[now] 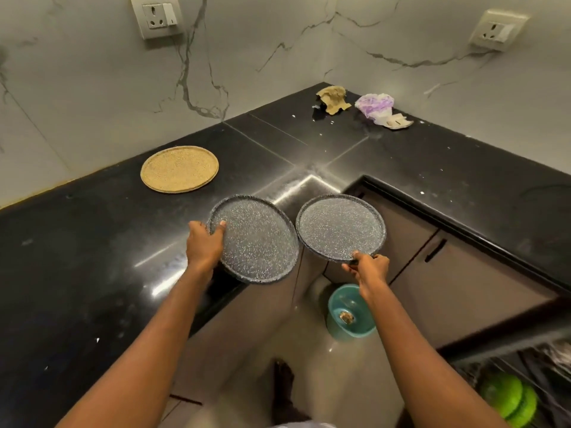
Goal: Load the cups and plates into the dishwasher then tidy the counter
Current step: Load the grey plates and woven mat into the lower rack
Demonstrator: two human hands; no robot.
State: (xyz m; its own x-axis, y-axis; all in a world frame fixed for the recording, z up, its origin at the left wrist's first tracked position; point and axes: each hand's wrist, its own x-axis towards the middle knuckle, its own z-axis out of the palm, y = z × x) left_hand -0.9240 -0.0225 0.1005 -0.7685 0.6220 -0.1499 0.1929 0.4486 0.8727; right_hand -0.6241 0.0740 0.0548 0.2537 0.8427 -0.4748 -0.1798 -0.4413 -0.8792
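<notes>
Two speckled grey plates are up in the air, one per hand. The left hand (204, 242) has its fingers clamped on the left plate (256, 239), which overhangs the black worktop (92, 242) edge. The right hand (369, 267) pinches the near rim of the right plate (340, 227), past that edge, above a teal bin (349, 313). A tan plate (179, 168) lies farther back on the worktop.

Before me, an L-shaped glossy black counter (92, 242) meets white veined-marble walls (278, 41) bearing two sockets, upper left (157, 15) and upper right (498, 29), with grey-brown cabinet doors (448, 273) and a pale tiled floor (309, 350) at lower centre, light glaring mid-frame.
</notes>
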